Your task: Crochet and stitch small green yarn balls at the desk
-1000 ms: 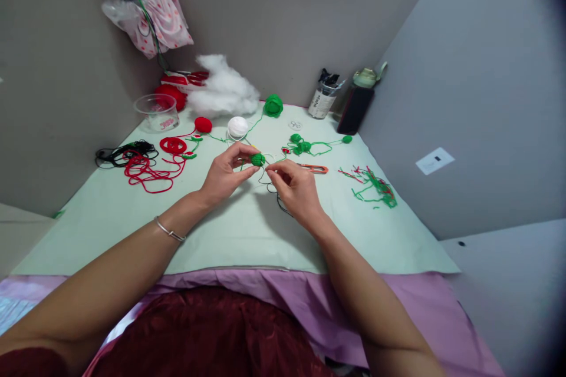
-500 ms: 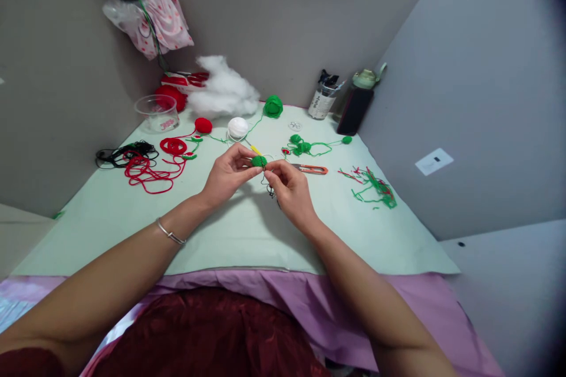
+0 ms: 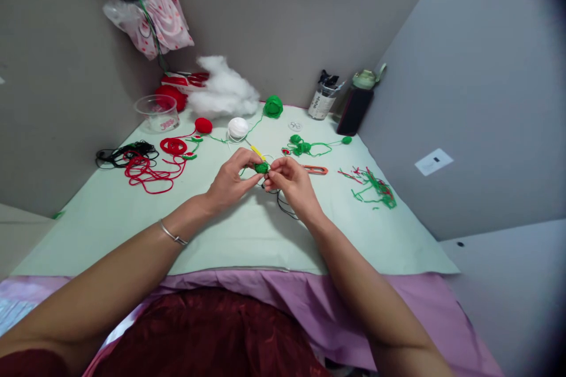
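My left hand (image 3: 234,179) pinches a small green crocheted piece (image 3: 262,168) between thumb and fingers, a little above the table. At its right end, the fingertips of my right hand (image 3: 294,185) are pressed together; what they pinch is too small to make out. Black thread (image 3: 285,206) hangs in loops below the fingertips and runs partly under my right hand. Just beyond the green piece lies a yellow-handled crochet hook (image 3: 257,152). Orange thread snips (image 3: 316,170) lie behind my right hand, their blades hidden by it.
Red yarn (image 3: 150,174) and black yarn (image 3: 128,155) lie left. Behind are a clear plastic cup (image 3: 157,115), white stuffing (image 3: 225,91), a white yarn ball (image 3: 237,128) and a green one (image 3: 273,106). Rightward are green pieces (image 3: 300,146), yarn scraps (image 3: 375,188) and a bottle (image 3: 356,106).
Both hands have shifted slightly, and the green piece is a little lower and turned. My right fingers have curled inward beside it. The black thread now hangs in wider loops toward the right.
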`<state>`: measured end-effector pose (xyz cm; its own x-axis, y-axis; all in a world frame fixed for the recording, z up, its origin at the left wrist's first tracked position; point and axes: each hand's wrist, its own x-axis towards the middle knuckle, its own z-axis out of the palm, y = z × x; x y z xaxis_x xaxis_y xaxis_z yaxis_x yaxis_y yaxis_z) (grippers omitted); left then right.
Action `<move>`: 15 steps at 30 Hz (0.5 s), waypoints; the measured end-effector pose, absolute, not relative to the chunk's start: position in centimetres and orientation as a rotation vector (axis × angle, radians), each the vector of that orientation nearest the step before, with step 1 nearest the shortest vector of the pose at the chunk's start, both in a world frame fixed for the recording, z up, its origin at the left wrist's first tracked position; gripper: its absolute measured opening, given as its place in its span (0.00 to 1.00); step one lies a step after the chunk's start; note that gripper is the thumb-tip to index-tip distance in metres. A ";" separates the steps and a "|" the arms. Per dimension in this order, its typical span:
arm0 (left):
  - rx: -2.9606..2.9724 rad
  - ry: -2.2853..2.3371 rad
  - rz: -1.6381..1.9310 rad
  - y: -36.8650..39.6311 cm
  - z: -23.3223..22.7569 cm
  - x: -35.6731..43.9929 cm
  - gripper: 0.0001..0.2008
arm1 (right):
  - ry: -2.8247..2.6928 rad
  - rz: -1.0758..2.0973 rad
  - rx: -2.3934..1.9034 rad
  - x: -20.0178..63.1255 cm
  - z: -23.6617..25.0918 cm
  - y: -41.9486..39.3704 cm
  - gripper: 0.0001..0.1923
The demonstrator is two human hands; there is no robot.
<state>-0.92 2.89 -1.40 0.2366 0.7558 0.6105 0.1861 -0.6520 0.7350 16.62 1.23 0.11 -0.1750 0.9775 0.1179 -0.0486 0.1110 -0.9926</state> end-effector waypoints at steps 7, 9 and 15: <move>2.118 0.786 1.376 3.1 -2.0 -1.0 0.10 | -1.844 0.503 -1.223 16.9 0.2 0.5 0.05; 2.113 0.772 1.361 3.1 -1.8 -1.0 0.09 | -1.828 0.409 -1.187 16.8 0.4 0.4 0.05; 2.116 0.707 1.247 3.0 -1.2 -1.2 0.09 | -1.362 0.948 -0.910 18.8 5.2 0.8 0.10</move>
<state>-1.22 3.02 -1.23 0.4233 0.6899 0.5873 0.1502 -0.6927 0.7054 18.75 0.76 5.19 -0.0122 0.9308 0.3654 -0.0197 0.3652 -0.9307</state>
